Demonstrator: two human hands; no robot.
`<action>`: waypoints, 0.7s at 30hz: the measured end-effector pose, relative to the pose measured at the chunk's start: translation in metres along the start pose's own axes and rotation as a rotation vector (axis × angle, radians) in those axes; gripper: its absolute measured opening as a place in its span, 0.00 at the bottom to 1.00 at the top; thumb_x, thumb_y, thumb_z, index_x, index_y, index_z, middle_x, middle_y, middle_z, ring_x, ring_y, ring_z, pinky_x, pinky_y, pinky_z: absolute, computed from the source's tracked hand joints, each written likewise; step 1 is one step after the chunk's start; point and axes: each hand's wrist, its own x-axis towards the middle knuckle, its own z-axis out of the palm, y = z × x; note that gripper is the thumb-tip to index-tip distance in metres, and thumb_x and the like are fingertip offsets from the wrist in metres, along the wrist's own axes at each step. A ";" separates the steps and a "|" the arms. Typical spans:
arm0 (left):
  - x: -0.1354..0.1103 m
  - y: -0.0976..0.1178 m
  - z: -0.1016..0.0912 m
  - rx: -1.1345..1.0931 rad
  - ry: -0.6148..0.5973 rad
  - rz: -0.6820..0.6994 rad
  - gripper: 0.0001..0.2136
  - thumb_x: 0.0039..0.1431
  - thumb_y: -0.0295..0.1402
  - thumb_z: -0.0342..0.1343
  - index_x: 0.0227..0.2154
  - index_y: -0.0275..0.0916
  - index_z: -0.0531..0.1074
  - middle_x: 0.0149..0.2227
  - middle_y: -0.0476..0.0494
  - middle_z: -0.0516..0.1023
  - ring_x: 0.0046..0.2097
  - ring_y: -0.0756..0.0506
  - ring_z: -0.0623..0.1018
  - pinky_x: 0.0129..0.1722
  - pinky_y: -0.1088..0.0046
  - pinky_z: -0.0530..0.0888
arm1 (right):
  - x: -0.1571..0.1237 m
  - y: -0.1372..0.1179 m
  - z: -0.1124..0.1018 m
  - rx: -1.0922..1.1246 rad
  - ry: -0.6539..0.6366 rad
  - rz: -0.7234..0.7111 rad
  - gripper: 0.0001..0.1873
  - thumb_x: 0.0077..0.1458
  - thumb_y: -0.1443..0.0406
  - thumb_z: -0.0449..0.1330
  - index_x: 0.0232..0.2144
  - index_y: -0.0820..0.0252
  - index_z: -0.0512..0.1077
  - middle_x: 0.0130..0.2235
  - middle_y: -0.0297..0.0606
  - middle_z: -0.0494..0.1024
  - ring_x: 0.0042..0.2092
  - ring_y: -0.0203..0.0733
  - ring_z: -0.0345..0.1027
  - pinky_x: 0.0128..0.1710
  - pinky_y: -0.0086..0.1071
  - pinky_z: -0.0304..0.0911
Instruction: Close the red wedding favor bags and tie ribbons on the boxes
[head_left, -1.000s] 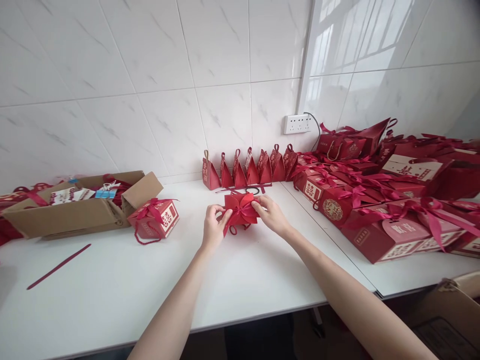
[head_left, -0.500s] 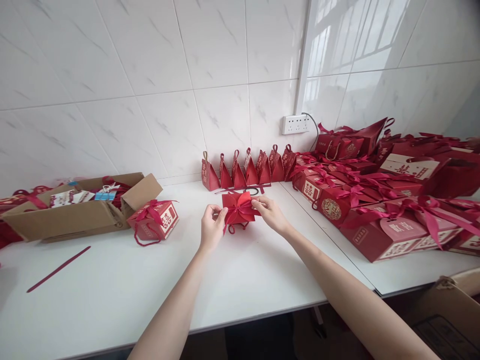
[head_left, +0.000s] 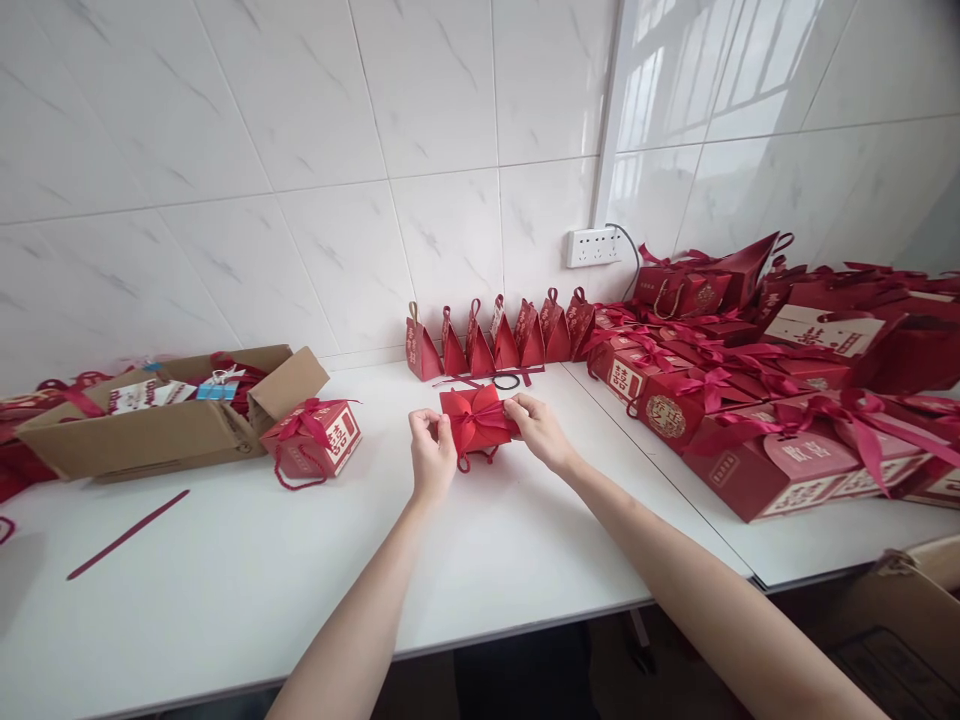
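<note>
A small red gift box [head_left: 459,402] with petal-like flaps folded in on top sits on the table in front of me. A dark red ribbon [head_left: 491,414] crosses its top and is gathered at the middle. My right hand [head_left: 541,432] pinches the ribbon's right end between thumb and fingers. At the box's left edge my left hand [head_left: 433,455] is closed, thumb against curled fingers, seemingly on the ribbon's other end, which is mostly hidden. Red cord loops [head_left: 465,463] show at the box's near side. Just behind lies a black ring [head_left: 507,381] beside loose ribbon strips [head_left: 465,381].
On the left stand a finished red box [head_left: 311,440] and an open cardboard carton [head_left: 142,445]; a ribbon strip [head_left: 127,535] lies before them. Several triangular red boxes [head_left: 502,345] line the wall. Many ribboned boxes [head_left: 795,450] crowd the right. A power strip [head_left: 595,248] is wall-mounted.
The ribbon is drawn in across the box top towards my right hand. My left hand has shifted slightly right, and the whole view has moved a little.
</note>
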 end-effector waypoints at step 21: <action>0.016 0.002 -0.018 -0.231 -0.337 -0.244 0.32 0.39 0.35 0.66 0.49 0.40 0.60 0.34 0.50 0.70 0.37 0.47 0.72 0.39 0.70 0.69 | 0.003 -0.004 -0.012 0.212 -0.188 0.138 0.13 0.43 0.59 0.63 0.26 0.59 0.64 0.31 0.34 0.74 0.36 0.40 0.70 0.44 0.38 0.65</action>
